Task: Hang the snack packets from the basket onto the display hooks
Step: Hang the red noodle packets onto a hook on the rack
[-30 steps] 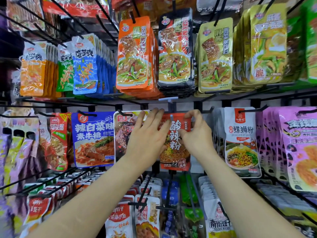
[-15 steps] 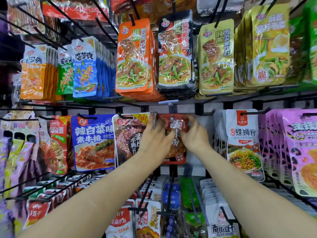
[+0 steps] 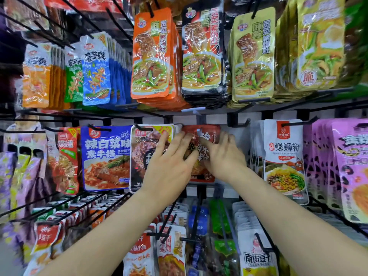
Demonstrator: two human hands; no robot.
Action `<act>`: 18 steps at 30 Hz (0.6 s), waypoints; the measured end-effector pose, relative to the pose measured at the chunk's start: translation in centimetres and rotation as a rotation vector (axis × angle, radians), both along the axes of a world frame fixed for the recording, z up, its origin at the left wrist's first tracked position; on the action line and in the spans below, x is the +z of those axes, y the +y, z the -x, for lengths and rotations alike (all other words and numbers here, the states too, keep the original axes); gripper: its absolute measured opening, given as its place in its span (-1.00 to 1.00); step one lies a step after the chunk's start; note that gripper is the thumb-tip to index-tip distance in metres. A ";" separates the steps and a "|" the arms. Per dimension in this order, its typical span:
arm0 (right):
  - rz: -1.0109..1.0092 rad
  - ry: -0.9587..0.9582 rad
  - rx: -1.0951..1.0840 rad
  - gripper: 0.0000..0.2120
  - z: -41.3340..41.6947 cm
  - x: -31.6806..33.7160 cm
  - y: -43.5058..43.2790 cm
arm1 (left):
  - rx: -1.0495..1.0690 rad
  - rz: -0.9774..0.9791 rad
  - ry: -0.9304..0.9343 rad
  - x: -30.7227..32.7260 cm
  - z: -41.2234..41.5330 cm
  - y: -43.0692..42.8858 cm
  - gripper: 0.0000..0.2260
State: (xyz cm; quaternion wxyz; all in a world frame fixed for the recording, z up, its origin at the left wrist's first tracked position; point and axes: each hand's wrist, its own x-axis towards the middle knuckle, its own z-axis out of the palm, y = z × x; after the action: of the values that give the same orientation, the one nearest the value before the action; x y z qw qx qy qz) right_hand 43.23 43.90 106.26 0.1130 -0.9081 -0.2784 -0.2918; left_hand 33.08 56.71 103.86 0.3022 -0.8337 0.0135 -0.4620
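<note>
Down from the top edge of the red packet point(image 3: 201, 132) both hands have slid since half a second ago. Past the blue packet point(image 3: 105, 156) and the brown packet point(image 3: 143, 156), the left hand point(image 3: 171, 166) lies flat on the red one, fingers straight and spread (its edge overlaps the brown one too). The red packet hangs in the middle row, under the rail point(image 3: 258, 109). The right hand point(image 3: 224, 158) lays its forefinger across the packet's face; whether its other fingers grip the edge I cannot tell. A white packet point(image 3: 282, 156) hangs near.

The red snack packet point(image 3: 206, 132) sits upright in the middle row, glossy with white characters, its top edge up at the display hook point(image 3: 199, 118) — slightly crumpled.
</note>
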 end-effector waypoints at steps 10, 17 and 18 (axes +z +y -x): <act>0.039 0.054 -0.015 -0.23 0.5 0.0 -0.5 | 0.006 0.124 0.090 0.3 1.0 1.5 -0.53; -0.123 0.046 0.206 -0.40 6.0 -0.3 -4.2 | -0.332 0.366 0.140 -0.2 3.9 0.8 -0.63; -0.161 0.028 0.225 -0.44 7.2 -0.6 -4.8 | -0.415 0.469 0.153 -0.3 4.5 0.6 -0.65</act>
State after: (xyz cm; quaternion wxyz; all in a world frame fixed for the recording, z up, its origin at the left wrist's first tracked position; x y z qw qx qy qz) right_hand 36.05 39.11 105.64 0.2214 -0.8631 -0.3526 -0.2859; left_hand 28.54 57.31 103.56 -0.0008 -0.8924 0.0993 -0.4401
